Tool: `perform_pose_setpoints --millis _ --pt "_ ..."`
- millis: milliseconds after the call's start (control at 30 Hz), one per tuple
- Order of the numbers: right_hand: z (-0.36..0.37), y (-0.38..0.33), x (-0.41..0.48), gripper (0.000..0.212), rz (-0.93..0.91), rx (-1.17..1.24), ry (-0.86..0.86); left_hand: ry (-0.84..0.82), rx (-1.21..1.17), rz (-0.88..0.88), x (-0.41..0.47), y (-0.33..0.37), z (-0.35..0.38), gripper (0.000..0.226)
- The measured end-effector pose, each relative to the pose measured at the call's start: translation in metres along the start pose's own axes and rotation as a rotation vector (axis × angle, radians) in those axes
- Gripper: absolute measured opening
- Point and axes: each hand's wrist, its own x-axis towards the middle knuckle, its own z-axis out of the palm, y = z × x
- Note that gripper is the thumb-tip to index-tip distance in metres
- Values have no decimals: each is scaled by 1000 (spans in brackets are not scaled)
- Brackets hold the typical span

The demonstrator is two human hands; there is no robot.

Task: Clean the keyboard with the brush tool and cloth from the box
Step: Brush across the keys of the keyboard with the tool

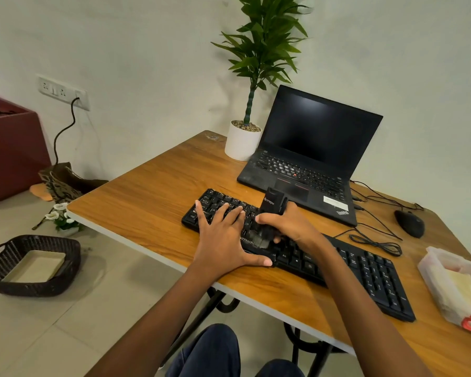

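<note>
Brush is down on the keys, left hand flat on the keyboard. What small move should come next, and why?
Probably a short sweep of the brush rightward along the keyboard. The right hand grips the brush upright, bristles on the front row; the left hand presses flat on the left end, steadying it, and the keys to the right lie uncovered.

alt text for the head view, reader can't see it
A right hand grips a brush tool against a black keyboard while the left hand presses flat on it. An open laptop, potted plant, mouse and plastic box share the wooden table.
</note>
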Motion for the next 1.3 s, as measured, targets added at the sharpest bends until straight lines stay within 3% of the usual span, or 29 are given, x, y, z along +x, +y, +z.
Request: perform_pose_setpoints --millis 200,300,433,500,600,700,833,1067,1300 --pt "4 -8 4 16 -39 -115 52 -6 3 9 0 -1 1 134" --pt "10 -9 0 14 -93 -88 29 0 6 10 1 -2 4 133" --pt "-10 -5 -12 11 -22 20 -6 8 -56 49 -2 -2 -1 128" --pt "-20 -1 -21 12 0 100 79 108 -276 6 -3 -13 -7 111" --pt "-31 11 -38 20 53 263 144 352 -527 -208 0 -47 -12 63" --pt "-31 16 -53 21 40 192 95 332 -646 -392 0 -76 -8 40" --pt "-21 11 -58 24 -15 39 25 234 -627 -379 -3 -73 -2 39" --pt "13 -7 -35 27 -128 19 -35 296 -747 -411 -4 -76 0 31" --pt "47 -35 -2 25 -210 -24 -132 281 -782 -409 -5 -78 1 42"
